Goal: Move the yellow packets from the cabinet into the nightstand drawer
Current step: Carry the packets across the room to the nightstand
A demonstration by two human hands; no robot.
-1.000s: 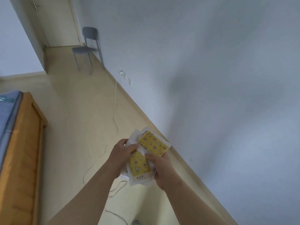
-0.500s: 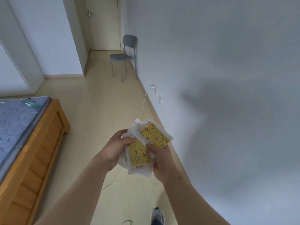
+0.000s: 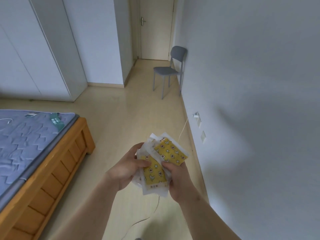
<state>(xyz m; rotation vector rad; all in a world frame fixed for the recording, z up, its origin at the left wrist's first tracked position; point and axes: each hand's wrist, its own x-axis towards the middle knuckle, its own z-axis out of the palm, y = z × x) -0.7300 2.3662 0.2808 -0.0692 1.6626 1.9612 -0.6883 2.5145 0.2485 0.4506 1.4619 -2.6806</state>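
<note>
In both hands [image 3: 127, 170] [image 3: 179, 181] are gripped yellow packets [image 3: 154, 173].

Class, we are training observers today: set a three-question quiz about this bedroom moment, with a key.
1. Which hands hold the yellow packets?
2. True or false: the grey chair stands upright beside the wall.
3. The wooden bed lies on the person's: A left, B right, C behind.
Key: 1 both, the left hand and the right hand; 2 true; 3 A.
</note>
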